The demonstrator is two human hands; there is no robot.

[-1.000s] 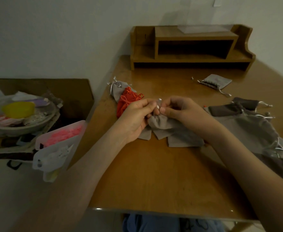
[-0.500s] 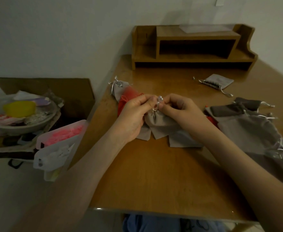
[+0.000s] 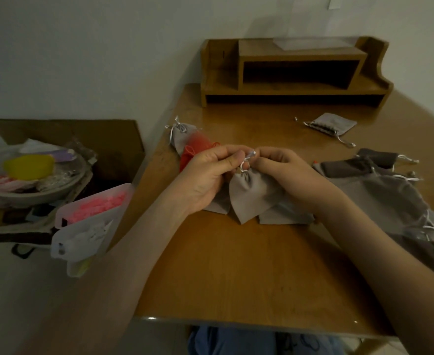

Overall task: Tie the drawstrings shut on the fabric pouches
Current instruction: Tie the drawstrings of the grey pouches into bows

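Two hands meet at the gathered neck of the grey pouch (image 3: 251,196), which I take as my reference point throughout. My left hand (image 3: 205,175) pinches one end of the silver drawstring (image 3: 248,158) between thumb and forefinger. My right hand (image 3: 287,172) pinches the other end, with the fingertips of the two hands almost touching. I judge this close hold is meant to draw a knot snug against the gathers; whether the knot is complete I cannot tell.

The pouch is tilted neck-up with its lower corner on the table (image 3: 236,278), which I judge keeps the cord off the surface. Flat grey pouches (image 3: 282,216) lie just behind it, partly under both hands.

Beyond it to the left, an orange pouch (image 3: 195,147) touches a tied grey pouch (image 3: 182,135) with a silver bow, apparently finished work set aside. To its right sits a heap of grey pouches (image 3: 390,193) with loose cords, probably awaiting tying. Further beyond on the right, a small grey pouch (image 3: 331,124) lies alone before a wooden shelf unit (image 3: 295,73). Well to its left, off the table, stand a cardboard box (image 3: 123,139) and a plastic container (image 3: 92,208) of pink items.
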